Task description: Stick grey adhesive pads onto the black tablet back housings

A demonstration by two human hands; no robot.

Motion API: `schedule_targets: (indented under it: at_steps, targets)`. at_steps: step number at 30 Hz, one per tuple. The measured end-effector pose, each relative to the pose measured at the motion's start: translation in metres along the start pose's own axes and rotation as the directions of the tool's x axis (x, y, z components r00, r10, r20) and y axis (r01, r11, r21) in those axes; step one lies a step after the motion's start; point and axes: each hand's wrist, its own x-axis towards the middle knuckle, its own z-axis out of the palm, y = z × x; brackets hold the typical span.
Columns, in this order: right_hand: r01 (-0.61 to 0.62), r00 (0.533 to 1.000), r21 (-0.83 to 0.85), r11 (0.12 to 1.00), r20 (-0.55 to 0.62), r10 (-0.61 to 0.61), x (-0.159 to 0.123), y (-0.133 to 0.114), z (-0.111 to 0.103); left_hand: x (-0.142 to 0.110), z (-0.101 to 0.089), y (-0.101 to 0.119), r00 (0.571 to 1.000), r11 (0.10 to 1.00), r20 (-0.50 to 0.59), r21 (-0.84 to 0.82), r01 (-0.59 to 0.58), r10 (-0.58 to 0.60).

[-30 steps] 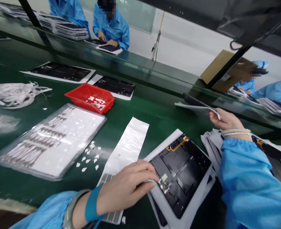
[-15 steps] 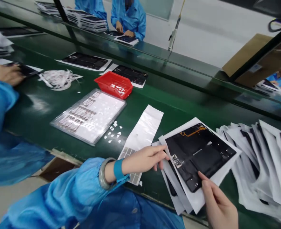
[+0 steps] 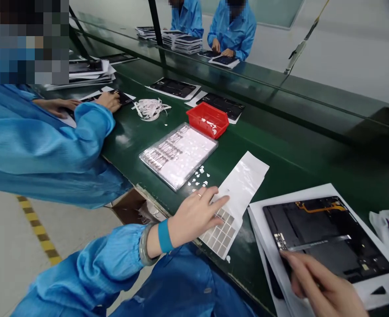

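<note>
Shifted from the black panel (image 3: pixel 316 231) lying on white paper (image 3: pixel 313 193), the left hand (image 3: pixel 191 215) spreads loosely over the sheet (image 3: pixel 244 180), grey pieces (image 3: pixel 219 237) remaining; the right hand (image 3: pixel 329 284), grip indeterminable, meets the panel's edge.

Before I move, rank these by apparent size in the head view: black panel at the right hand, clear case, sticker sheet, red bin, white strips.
1. Black panel
2. Clear case and sticker sheet: too alike to rank
3. Red bin
4. White strips
</note>
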Motion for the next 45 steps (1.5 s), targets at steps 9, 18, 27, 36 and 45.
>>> schedule_targets:
  at_steps: [9,18,27,36,45]
  targets:
    - [0.226,0.968,-0.183,0.957,0.150,-0.200,0.045,-0.049,0.026,0.049,0.020,-0.008,0.959,0.932,0.087,-0.275,-0.237,0.269]
    - [0.333,0.941,-0.505,0.796,0.236,-0.244,0.086,-0.063,0.035,0.069,0.019,-0.011,0.898,0.891,0.075,-0.185,-0.415,0.434]
    - [0.211,0.977,-0.204,0.956,0.066,-0.202,0.080,-0.057,0.003,0.072,0.007,-0.021,0.885,0.843,0.133,-0.392,-0.367,0.447]
    - [-0.191,0.978,0.108,0.976,-0.062,0.199,0.045,0.007,-0.024,0.077,0.002,0.039,0.813,0.795,-0.039,-0.190,-0.576,0.581]
    - [-0.153,0.960,0.029,0.988,-0.235,0.155,0.037,0.017,0.008,0.081,0.025,0.053,0.814,0.806,0.012,-0.143,-0.574,0.581]
